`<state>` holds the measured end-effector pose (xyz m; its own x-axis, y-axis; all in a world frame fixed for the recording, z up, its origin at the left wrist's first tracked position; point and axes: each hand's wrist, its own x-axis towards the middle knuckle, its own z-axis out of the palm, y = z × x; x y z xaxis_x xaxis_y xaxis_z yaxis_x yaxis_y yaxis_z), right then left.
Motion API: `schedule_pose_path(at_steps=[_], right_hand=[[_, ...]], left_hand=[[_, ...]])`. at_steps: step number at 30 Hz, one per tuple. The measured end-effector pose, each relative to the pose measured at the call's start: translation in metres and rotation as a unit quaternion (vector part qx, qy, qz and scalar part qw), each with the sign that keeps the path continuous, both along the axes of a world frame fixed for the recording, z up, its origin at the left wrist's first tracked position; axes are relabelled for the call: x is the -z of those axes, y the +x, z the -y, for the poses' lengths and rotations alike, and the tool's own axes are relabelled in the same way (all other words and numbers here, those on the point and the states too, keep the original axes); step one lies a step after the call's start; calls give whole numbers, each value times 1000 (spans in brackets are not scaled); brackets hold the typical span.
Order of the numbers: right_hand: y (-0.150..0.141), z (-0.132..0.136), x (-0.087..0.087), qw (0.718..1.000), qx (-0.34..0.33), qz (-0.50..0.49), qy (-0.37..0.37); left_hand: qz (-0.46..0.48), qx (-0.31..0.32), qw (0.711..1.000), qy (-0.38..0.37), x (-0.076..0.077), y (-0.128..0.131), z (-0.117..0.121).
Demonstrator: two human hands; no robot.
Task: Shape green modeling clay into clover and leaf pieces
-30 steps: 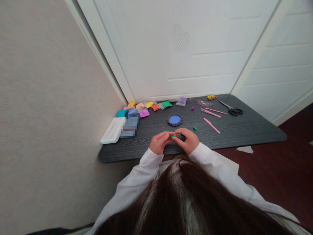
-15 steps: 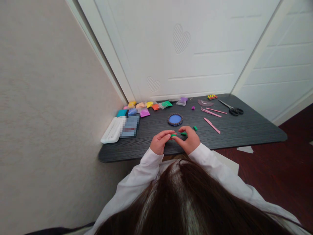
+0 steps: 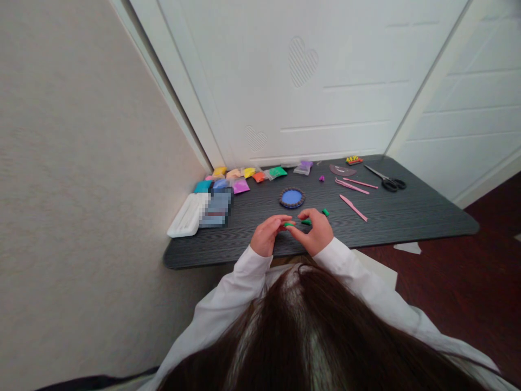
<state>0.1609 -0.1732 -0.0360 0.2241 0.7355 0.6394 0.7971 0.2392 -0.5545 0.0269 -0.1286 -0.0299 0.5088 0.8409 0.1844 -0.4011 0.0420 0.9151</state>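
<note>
Low over the table's front part, my left hand (image 3: 265,235) has its fingers closed round a small piece of green clay (image 3: 288,224), which pokes out at the fingertips. My right hand (image 3: 316,232) curves in from the other side, thumb and forefinger apart, with the thumb tip close to or touching that piece. Under the right fingers lies another green clay piece (image 3: 306,221), partly hidden by the hand. A short green clay lump (image 3: 325,212) rests just beyond the knuckles. Behind both hands sits a blue clay disc (image 3: 292,199) with a dark beaded rim.
Clay packets, among them green (image 3: 278,172) and magenta (image 3: 240,187), line the back left. A white tray (image 3: 189,215) is at the left end. On the right lie a pink knife tool (image 3: 353,208), pink tweezers (image 3: 353,185), black scissors (image 3: 388,182) and a purple clay bit (image 3: 322,178).
My left thumb has shifted slightly along the green clay piece. The right hand has barely moved, and the things on the table stay where they were.
</note>
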Motion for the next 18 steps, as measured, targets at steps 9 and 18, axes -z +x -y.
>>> schedule_pose_path(at_steps=[9, 18], right_hand=[[-1, 2, -2, 1000, 5, 19, 7], [1, 1, -1, 1000, -1, 29, 12]], left_hand=[[0, 3, 1000, 0, -1, 0, 1], [-3, 4, 1000, 1, 0, 1, 0]])
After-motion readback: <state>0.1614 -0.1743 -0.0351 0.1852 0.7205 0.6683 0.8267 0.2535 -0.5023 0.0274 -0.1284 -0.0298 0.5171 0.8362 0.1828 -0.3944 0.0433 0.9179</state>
